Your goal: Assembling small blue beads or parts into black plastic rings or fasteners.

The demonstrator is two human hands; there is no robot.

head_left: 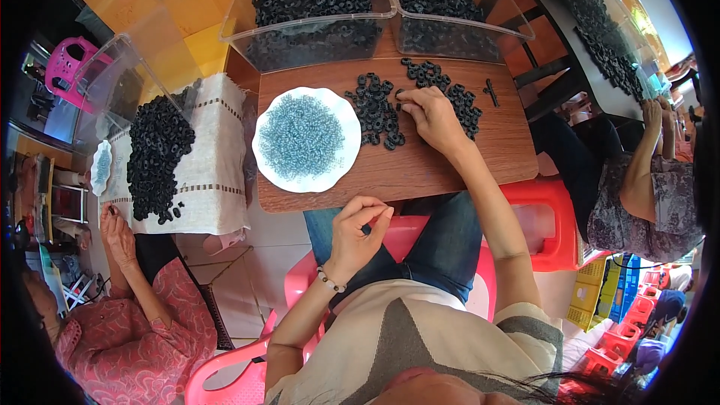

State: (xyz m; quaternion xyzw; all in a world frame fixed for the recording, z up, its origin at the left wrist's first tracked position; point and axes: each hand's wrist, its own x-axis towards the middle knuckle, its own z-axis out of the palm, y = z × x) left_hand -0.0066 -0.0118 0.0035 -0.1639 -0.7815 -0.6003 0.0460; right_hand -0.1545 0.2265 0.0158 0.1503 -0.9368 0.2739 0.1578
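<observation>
My right hand (435, 118) is over the small black ring-shaped parts (377, 109) spread on the brown wooden table (499, 157). Its thumb and forefinger close on one black part at the left edge of the hand. In front of my lap, just off the table's near edge, my left hand (357, 234) is raised in a pinch. Whatever lies between those fingertips is too small to make out. Left of the black parts stands a white scalloped plate (352, 139) heaped with tiny clear bluish beads (304, 137).
Two clear bins (315, 49) (465, 41) of black parts stand along the table's far side. A short black stick-like piece (491, 93) lies at the right. Co-workers sit left (142, 330) and right (637, 195); the left one's cloth-covered table (217, 150) holds another black heap (156, 157).
</observation>
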